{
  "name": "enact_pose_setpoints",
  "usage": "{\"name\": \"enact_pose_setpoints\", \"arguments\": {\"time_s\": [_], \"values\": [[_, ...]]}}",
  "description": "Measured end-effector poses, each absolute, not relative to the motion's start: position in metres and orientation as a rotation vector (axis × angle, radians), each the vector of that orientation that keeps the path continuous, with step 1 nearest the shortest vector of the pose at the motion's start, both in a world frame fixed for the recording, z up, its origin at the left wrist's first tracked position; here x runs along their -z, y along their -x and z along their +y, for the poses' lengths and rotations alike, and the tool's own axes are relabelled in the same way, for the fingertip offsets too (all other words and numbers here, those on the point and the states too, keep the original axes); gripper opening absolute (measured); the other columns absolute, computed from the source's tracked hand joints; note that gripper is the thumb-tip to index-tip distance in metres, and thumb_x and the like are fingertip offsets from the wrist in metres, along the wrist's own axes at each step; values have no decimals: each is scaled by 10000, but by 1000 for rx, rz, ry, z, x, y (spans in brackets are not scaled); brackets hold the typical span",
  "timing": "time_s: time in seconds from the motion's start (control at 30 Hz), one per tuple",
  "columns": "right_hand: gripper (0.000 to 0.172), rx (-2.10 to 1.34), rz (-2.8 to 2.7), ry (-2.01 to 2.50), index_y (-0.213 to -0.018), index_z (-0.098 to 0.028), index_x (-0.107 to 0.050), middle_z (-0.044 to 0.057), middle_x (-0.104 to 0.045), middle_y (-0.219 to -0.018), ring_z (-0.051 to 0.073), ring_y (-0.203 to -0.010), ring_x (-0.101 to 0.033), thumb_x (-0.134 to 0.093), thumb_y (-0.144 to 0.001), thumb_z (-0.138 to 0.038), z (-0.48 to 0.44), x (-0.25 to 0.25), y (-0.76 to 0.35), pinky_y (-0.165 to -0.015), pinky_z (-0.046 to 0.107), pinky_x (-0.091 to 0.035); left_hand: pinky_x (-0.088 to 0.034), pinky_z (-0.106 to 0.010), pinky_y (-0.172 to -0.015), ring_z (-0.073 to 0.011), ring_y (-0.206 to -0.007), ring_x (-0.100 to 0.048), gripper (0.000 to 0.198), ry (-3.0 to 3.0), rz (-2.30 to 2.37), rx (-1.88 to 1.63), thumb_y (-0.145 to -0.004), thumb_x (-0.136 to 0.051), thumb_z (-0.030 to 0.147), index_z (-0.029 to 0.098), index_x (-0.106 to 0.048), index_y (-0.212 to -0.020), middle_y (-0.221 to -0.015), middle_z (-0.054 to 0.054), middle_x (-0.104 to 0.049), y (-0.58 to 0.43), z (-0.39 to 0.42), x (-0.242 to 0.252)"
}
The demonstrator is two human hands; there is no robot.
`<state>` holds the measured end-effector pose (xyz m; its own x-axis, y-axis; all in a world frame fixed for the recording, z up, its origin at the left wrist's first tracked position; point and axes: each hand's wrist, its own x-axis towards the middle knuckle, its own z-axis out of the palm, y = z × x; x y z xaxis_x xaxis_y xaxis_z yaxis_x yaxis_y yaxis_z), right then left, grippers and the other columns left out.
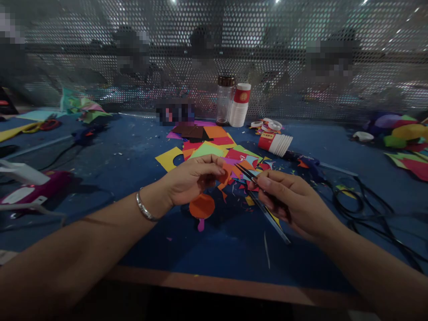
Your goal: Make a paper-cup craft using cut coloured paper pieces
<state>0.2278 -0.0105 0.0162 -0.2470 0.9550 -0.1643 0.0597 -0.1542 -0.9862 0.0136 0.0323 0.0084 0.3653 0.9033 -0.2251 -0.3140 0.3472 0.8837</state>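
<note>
- Your forearms fill the near corners of the view, above the wooden table edge (214,283); a metal bracelet (144,207) sits on the left wrist.
- Left hand (192,178): fingers and thumb are pinched onto 1 orange paper scrap (223,176), held up off the blue table (217,249).
- Right hand (290,203): fingers are closed round black tweezers (249,174), whose tips point at the scrap and sit just beside it. You cannot tell from this view whether the tips are touching it.
- Directly below the left hand, 1 orange paper disc (202,206) lies flat among small cuttings.
- Handling, as judged: the scrap looks thin, very light and limp, so it will crease or tear easily and gives the tweezers little to bite on. Hold it at the edge with a light pinch and leave the middle free.
- Behind the hands: loose coloured paper sheets (207,147), paper cups (276,143) lying on their side, an upright cup stack (240,106) touching a clear jar (224,99).
- Far left: a glue gun (36,189). Right: black cable (364,209), well apart from the scrap.
</note>
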Motion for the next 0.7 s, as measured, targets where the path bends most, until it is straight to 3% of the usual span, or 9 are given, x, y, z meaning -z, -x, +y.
{"name": "enact_pose_setpoints", "arguments": {"time_s": [0.17, 0.4, 0.7], "values": [[546, -1515, -1386, 1251, -789, -155, -624, -82, -475, -486, 1, -363, -282, -776, -715, -675, -11, -15, -230, -336, 141, -144, -458, -177, -568, -96, -591, -636, 333, -811, 878, -927, -632, -608, -33, 168, -634, -896, -646, 4, -689, -14, 31, -10], [482, -1596, -1436, 1187, -745, -162, -618, -80, -443, -494, 14, -391, -262, -767, -759, -621, -11, -18, -228, -329, 144, -132, -479, -175, -580, -71, -586, -609, 227, -977, 819, -1043, -632, -657, 4, 163, -630, -791, -659, 36, -681, -15, 30, -9], [466, -1615, -1391, 1188, -711, -176, -584, -89, -420, -483, 13, -389, -230, -780, -761, -596, -14, -18, -229, -328, 148, -99, -471, -174, -616, -67, -641, -626, 239, -1053, 805, -1171, -611, -687, 20, 163, -614, -789, -679, 48, -675, -16, 28, -7]]}}
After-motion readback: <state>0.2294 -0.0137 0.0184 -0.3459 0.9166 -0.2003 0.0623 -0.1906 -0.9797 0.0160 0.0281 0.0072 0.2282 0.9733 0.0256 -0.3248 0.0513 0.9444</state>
